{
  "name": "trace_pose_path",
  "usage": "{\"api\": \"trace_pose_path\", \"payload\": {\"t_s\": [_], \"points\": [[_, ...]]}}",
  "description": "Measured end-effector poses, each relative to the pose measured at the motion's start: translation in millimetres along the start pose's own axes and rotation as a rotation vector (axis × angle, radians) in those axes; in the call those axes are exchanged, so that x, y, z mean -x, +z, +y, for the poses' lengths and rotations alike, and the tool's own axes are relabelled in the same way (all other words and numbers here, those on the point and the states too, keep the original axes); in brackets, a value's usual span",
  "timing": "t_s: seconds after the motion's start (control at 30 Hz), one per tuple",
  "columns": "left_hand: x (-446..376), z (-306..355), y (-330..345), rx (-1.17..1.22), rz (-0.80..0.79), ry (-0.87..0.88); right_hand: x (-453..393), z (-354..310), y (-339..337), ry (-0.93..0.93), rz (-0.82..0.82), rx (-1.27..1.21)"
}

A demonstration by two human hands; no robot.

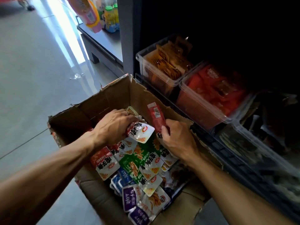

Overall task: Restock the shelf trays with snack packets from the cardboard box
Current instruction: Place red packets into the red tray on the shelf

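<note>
Sorting in the cardboard box (113, 96), many snack packets (136, 161) left. Left hand (112, 125) grips a silver bunch (140, 130); right hand (177, 140) pinches a red packet (156, 117). Beyond, orange tray (162, 78) and red tray (201, 96) look well filled; restocking seems partway.

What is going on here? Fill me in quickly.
A person is sorting snack packets out of an open cardboard box on the floor beside a shelf. The left hand grips a bunch of silver packets inside the box, while the right hand pinches a red packet held upright above them. The clear trays on the shelf, one with orange packets and one with red ones, already hold stock. Nothing is being placed in a tray at this moment.
</note>
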State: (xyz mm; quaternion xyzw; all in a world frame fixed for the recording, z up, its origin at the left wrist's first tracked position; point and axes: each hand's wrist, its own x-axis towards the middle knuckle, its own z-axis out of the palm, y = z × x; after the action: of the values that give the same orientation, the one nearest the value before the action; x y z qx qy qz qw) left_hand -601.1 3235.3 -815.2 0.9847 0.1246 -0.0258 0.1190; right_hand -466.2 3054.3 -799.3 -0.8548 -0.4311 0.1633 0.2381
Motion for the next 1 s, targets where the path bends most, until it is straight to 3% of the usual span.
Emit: {"api": "trace_pose_path", "payload": {"t_s": [0.07,0.17,0.27,0.37,0.6,0.87,1.0], "points": [[13.8,12.2,-19.8,0.154,0.092,-0.140,9.3,-8.1,-16.4,-0.027,0.050,-0.013],[31.9,34.6,-53.9,0.580,0.240,-0.441,26.8,-18.8,-42.7,-0.027,0.121,-0.068],[45.9,57.8,-84.6,1.079,0.235,-0.635,45.0,-32.6,-73.0,0.003,0.149,-0.130],[52.4,83.5,-111.7,1.321,0.246,-0.724,66.5,-53.0,-108.7,-0.037,0.193,-0.166],[53.8,168.4,-186.3,1.640,0.227,-0.582,130.5,-86.0,-201.3,-0.046,0.328,-0.132],[54.2,287.9,-238.6,1.433,0.298,-0.365,225.6,-90.9,-292.6,0.018,0.464,-0.161],[60.6,344.5,-261.5,1.392,0.285,-0.190,287.1,-88.7,-339.3,-0.127,0.674,0.034]]}}
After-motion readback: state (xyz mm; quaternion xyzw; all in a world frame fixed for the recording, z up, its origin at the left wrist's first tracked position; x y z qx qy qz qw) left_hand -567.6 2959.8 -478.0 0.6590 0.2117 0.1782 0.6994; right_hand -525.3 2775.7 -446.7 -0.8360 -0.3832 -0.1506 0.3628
